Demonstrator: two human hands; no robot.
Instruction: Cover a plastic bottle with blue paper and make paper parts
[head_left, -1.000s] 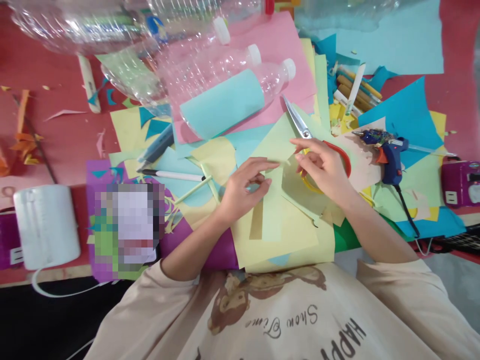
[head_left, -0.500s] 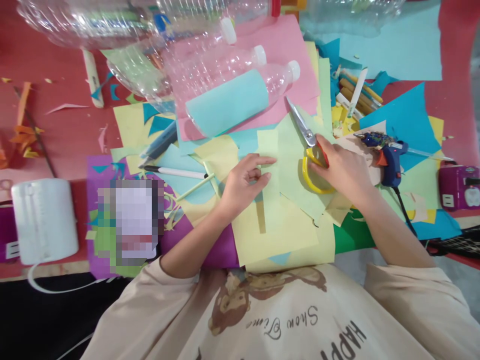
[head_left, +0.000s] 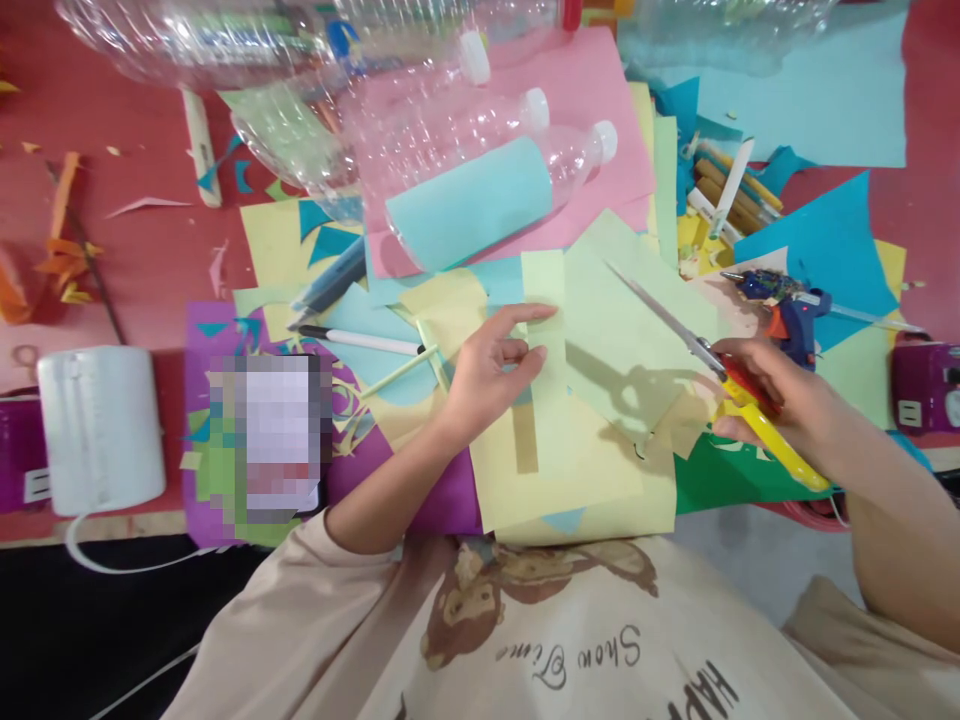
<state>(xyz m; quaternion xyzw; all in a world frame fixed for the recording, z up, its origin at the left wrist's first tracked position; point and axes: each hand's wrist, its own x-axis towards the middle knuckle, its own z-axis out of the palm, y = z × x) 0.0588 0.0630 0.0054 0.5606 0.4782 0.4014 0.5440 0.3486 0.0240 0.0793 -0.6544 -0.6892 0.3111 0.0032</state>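
Observation:
My left hand [head_left: 499,365] holds a long pale green paper strip [head_left: 551,430], with index finger and thumb lying across its front and the other fingers curled. The strip stands a little off the yellow sheet [head_left: 592,480] below, casting a shadow on it. My right hand [head_left: 772,390] grips scissors [head_left: 739,390] with yellow and red handles. Their blades look closed and point up and left, above a pale green sheet [head_left: 622,300]. The scissors are apart from the strip; their shadow falls on the papers.
Clear plastic bottles, one wrapped in light blue paper [head_left: 476,200], lie on pink paper [head_left: 577,70] ahead. A blue glue gun [head_left: 799,320] is at right, close to my right hand. Left are a black-and-white pen [head_left: 364,340], a blurred phone-like object [head_left: 277,430], a white device [head_left: 101,430] and paper scraps.
My right hand has lifted the scissors and moved right and toward me, off the green sheet. My left hand keeps its place at the strip. The view has shifted slightly.

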